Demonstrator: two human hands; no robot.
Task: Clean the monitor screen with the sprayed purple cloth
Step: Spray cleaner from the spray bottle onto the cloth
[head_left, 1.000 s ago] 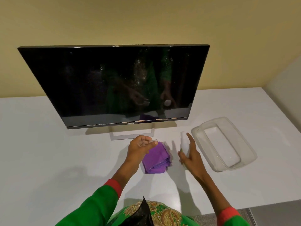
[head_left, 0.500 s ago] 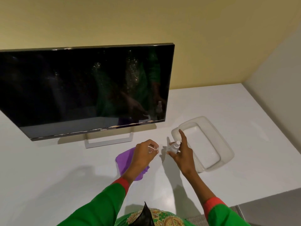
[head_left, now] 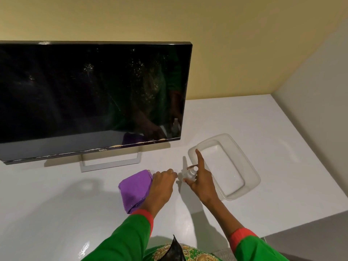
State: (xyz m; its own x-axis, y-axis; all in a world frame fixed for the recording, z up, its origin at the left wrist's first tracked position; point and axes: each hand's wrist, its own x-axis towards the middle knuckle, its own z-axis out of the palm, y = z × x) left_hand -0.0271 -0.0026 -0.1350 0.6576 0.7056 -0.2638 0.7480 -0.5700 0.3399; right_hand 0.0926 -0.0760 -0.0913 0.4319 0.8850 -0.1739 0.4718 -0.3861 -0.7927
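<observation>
Head view: my right hand [head_left: 202, 180] has uncapped and now grips the spray bottle [head_left: 191, 173]; left hand [head_left: 162, 182], clenched, now hovers beside the purple cloth [head_left: 134, 189] on the desk [head_left: 56, 213] — spraying next, monitor [head_left: 90, 95] unwiped.

A purple cloth [head_left: 134, 189] is seen on a white tabletop [head_left: 56, 213], beside a small white bottle [head_left: 191, 173] and a clear, frosted tray [head_left: 250, 178]. The monitor [head_left: 90, 95] is black with a silver stand [head_left: 111, 162]. Green sleeves [head_left: 124, 242] are cuffed in red against a yellow wall [head_left: 188, 19].
</observation>
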